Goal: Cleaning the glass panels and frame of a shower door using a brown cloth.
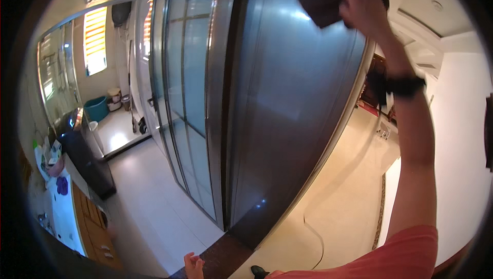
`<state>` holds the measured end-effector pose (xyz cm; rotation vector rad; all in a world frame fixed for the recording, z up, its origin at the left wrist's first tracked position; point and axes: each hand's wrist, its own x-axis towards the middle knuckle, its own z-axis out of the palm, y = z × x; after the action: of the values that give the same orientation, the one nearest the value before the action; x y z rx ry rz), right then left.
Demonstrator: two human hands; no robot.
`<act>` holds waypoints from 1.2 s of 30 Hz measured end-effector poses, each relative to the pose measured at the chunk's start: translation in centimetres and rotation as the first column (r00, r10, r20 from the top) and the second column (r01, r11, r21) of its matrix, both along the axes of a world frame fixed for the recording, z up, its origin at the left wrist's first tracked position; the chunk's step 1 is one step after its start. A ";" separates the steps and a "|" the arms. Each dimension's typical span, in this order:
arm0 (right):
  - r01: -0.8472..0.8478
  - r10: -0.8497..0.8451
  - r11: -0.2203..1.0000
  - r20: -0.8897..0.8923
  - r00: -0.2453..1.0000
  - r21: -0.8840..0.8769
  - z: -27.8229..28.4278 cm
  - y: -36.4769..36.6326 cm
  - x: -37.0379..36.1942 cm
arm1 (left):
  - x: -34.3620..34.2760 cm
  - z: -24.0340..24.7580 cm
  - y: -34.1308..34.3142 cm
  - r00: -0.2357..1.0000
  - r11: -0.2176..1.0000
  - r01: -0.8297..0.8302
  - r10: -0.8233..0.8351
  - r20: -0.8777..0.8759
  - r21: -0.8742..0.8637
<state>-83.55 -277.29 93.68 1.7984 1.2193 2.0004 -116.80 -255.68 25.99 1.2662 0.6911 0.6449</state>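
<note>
in the head view, the right hand is raised high toward the upper edge of a tall sliding glass door, its fingers closed around a dark cloth that is pressed flat against the pane near the door's top right corner. a black wristband circles the right wrist, and the bare forearm runs down to a red sleeve at the lower right. the left hand hangs low at the bottom edge of the view, near the foot of the door, with its fingers loosely curled and nothing in it. the door's metal frame stands upright just left of the pane being touched, and a second glazed panel lies beyond it. a dark stone threshold runs under the door's lower edge. a thin cable trails over the pale floor tiles to the right. far off to the left, a teal bucket sits on the floor by a window, well apart from both hands.
</note>
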 end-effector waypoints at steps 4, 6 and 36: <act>0.224 -0.223 0.972 -0.025 0.975 0.069 1.6 1.6 -3.4 | -2.6 -4.2 0.6 0.983 0.988 -0.136 0.143 -0.112 0.073; 0.058 -0.061 0.993 0.021 0.998 0.103 -2.8 1.5 1.6 | -3.5 -5.4 0.6 0.988 0.992 -0.120 0.123 -0.093 0.043; -0.375 -0.346 0.893 -0.913 -0.217 -0.250 -52.8 10.6 -1.9 | -17.1 10.3 -0.4 0.811 0.741 -0.441 0.571 -0.130 0.506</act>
<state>-85.49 -266.68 40.86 2.9312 1.6363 -0.6003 -133.87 -256.13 36.26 1.6343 1.2014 1.1502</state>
